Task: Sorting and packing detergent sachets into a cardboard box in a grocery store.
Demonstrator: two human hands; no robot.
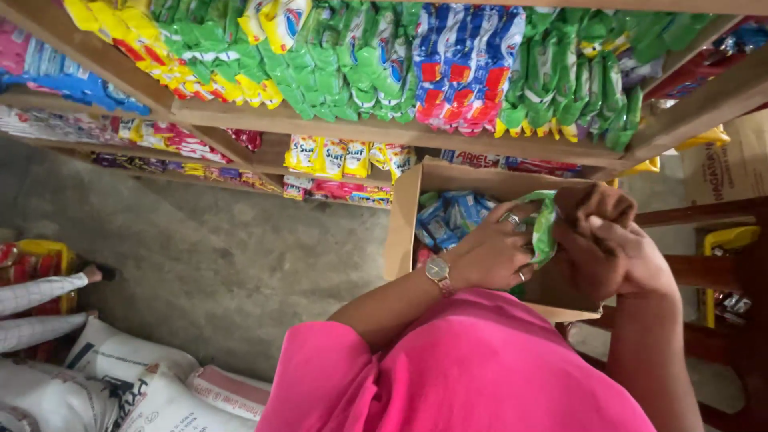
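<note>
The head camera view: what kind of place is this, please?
Probably a small grocery shop: wooden shelves hung with strips of colourful sachets, an open cardboard box of blue packets, and white woven sacks on the floor.

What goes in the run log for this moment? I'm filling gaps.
left hand: grips green packet | right hand: grips same packet | below: open cardboard box of blue packets | behind: stocked shelves

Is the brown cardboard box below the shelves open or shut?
Open: the brown cardboard box has its flaps raised, showing blue sachets inside.
</note>
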